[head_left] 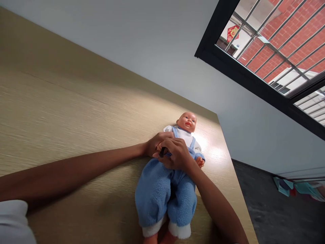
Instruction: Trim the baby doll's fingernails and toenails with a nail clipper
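A baby doll (186, 137) lies face up on a wooden table, in a white top and fluffy light-blue overalls (154, 189) with white cuffs. My left hand (156, 143) is closed around the doll's arm at the left side of its body; that arm is mostly hidden. Right beside it, over the doll's belly, my right hand (177, 154) is bent round a small black object (163, 151) with a bit of blue near it. Its kind does not show. The doll's other hand (200, 162) pokes out of a blue cuff, right of my right hand.
The tabletop (63, 101) runs along a pale wall (127, 37). Its right edge drops to a dark floor (266, 210), where coloured items (284, 186) lie by the wall. A dark-framed window (203, 51) with metal bars is at upper right.
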`<state>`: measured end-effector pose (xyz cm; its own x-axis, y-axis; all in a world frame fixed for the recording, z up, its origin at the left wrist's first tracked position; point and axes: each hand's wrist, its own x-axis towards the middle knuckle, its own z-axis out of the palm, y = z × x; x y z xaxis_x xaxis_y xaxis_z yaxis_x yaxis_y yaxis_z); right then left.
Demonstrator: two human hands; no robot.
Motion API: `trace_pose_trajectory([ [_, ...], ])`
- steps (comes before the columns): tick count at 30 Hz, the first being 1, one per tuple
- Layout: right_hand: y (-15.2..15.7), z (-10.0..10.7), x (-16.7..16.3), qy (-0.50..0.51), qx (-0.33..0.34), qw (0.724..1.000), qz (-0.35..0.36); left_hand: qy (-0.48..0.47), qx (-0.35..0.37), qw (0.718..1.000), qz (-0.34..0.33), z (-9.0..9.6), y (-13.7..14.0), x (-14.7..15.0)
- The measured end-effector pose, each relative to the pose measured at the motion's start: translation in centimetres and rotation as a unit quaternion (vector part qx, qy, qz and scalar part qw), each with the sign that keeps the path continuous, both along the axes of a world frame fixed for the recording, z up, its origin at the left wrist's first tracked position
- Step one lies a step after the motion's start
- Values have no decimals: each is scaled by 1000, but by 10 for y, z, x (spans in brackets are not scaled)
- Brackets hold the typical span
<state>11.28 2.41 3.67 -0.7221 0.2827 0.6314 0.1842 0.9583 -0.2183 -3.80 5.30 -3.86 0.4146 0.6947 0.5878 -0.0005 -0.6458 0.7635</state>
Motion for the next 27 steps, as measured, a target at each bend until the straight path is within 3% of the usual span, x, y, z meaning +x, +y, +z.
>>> trace_pose_trajectory([
  [9, 1, -4, -2, 89, 47, 995, -13, -19, 29, 999, -6, 8, -4, 1],
  [14, 2, -5, -1, 47, 59, 997, -34, -3, 27, 1000, -13, 6, -2, 0],
  [27, 0, -2, -1, 51, 67, 996, -33, -3, 25, 1000, -12, 4, -1, 0],
])
